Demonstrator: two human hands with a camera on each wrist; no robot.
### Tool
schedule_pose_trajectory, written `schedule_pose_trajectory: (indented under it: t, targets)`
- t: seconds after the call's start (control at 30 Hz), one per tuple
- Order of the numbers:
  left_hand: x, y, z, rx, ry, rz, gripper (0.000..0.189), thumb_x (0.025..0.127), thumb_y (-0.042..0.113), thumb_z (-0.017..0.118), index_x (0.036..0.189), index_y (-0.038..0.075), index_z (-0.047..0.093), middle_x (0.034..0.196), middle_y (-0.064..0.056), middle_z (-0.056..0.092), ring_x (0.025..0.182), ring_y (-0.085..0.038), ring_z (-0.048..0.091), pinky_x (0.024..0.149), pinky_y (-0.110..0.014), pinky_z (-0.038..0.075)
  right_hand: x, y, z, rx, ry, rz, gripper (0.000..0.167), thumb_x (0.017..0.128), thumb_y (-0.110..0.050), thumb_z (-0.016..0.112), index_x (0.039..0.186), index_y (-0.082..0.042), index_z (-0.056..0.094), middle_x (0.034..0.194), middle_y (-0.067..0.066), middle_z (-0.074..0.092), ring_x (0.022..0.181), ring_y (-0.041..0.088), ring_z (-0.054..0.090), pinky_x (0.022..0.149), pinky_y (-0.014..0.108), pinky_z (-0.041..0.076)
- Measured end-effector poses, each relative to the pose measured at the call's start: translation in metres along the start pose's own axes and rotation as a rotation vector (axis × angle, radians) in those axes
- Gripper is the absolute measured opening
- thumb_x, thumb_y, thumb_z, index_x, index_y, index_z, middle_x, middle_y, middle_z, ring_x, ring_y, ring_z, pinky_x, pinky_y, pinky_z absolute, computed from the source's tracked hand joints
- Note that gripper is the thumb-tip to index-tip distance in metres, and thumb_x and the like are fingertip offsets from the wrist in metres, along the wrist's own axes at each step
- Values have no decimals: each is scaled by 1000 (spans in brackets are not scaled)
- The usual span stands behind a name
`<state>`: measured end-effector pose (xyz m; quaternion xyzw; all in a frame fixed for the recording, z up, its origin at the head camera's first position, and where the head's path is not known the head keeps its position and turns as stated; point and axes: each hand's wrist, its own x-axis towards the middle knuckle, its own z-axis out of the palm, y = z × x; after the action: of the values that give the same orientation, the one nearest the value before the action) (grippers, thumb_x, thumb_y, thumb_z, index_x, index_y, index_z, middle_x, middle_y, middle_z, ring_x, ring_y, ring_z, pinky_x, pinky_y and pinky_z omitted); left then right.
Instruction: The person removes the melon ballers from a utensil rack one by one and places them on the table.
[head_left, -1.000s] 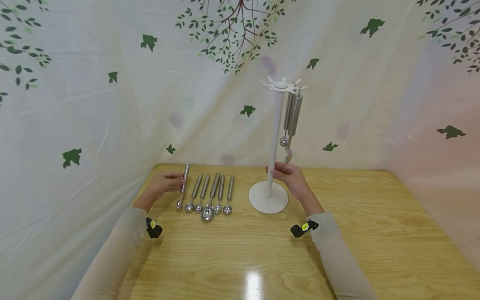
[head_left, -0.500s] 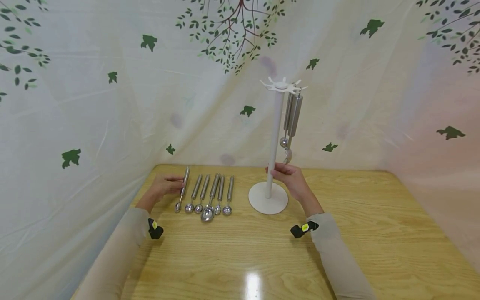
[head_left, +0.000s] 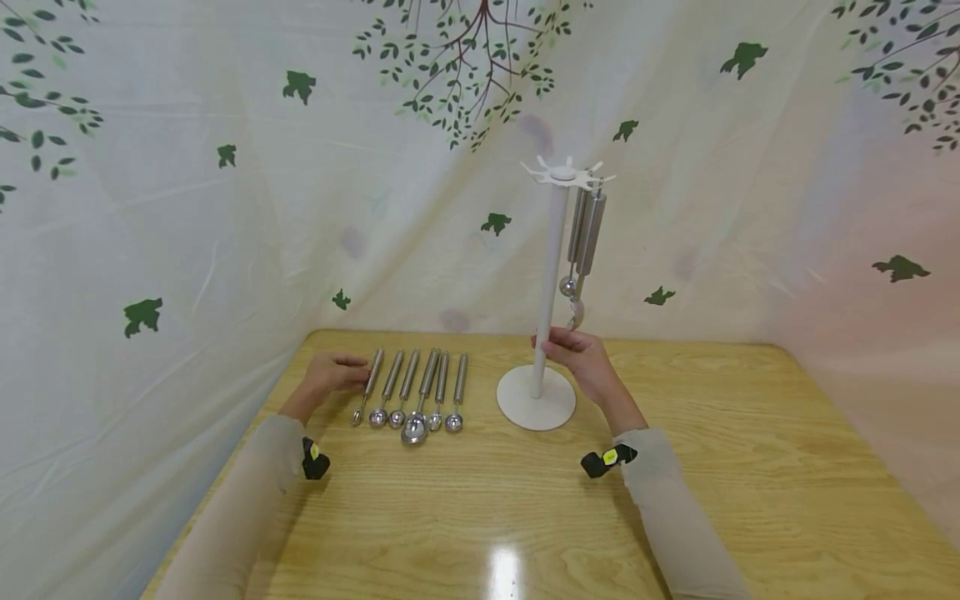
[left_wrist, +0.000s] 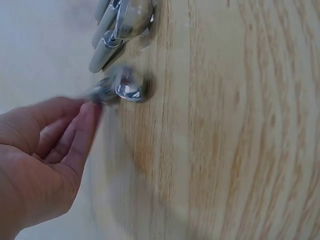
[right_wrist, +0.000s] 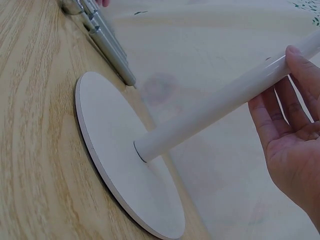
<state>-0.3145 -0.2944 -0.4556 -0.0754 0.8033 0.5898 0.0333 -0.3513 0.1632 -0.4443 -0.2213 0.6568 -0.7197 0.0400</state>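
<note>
Near the worktop's [head_left: 450, 517] far-left corner, a left hand [head_left: 335, 375] pinches the leftmost metal scoop [head_left: 374, 368], likely stiff, light and slick, best held mid-handle. Its handle, raised a second ago, now sits lower beside neighboring scoops [head_left: 428, 375]; right of them, a right hand [head_left: 588, 360] grips a white stand [head_left: 550, 275].

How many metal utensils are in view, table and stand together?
8 visible: one utensil pinched by the left hand, five more utensils beside it on the table, and two utensils hanging from the white stand. Others may be hidden behind that pair.
</note>
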Motion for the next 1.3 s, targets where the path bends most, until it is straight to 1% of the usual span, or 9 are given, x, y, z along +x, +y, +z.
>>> schedule_pose_trajectory:
  t: [0.13,0.23,0.3,0.43,0.53,0.67,0.77,1.0,1.3]
  targets:
    - [0,1,2,59,31,21,40,95,0,66,130,-17,58,121,-29,69,86,-14,75,88,-33,63,0,0,-1,9,-10,-15,38,97,-15,70,129,4,66,120,13,75,114,21,71,97,25,58]
    - [1,3,5,95,48,12,40,95,3,68,130,-16,59,122,-29,69,88,-16,75,87,-33,63,0,1,-1,17,-19,-20,31,97,-14,70,126,-1,70,112,0,78,118,25,69,97,25,58]
    - [1,4,8,98,59,-2,40,95,4,68,130,-15,60,124,-30,68,87,-15,75,85,-32,64,0,2,-2,18,-21,-16,29,97,-14,69,124,-4,72,108,-7,78,116,22,70,98,25,58]
    - [1,4,10,104,75,-17,40,95,4,68,130,-14,60,125,-30,67,85,-12,73,82,-30,64,1,3,-2,13,-17,-6,35,98,-14,69,128,3,67,118,10,76,113,18,70,98,26,57]
    - [0,3,10,78,62,-8,41,95,2,68,131,-16,58,125,-30,67,85,-14,74,84,-33,64,1,3,-2,6,-16,-4,42,98,-15,69,131,10,61,120,14,75,114,19,70,99,26,57]
    - [0,2,9,60,35,14,43,95,1,67,132,-18,56,131,-32,63,86,-12,73,85,-33,64,0,1,-1,9,-20,-10,35,97,-16,70,127,2,68,110,-4,78,115,22,70,99,25,57]
    - [0,1,9,73,20,20,44,95,1,68,133,-18,55,136,-33,60,88,-10,73,85,-31,64,-1,0,0,18,-17,-14,30,97,-15,70,124,-3,71,107,-8,78,113,20,71,98,25,57]
    - [1,1,13,143,35,4,43,93,5,72,130,-13,60,129,-31,64,86,-10,70,81,-31,64,1,2,0,28,-19,-19,44,98,-11,68,132,14,57,107,-9,78,107,11,72,97,24,58]
    - [1,1,18,162,17,-3,44,92,7,75,130,-12,61,127,-31,66,86,-12,70,81,-32,65,0,2,-1,27,-15,-1,27,97,-15,70,122,-6,73,109,-5,78,114,22,71,99,26,57]
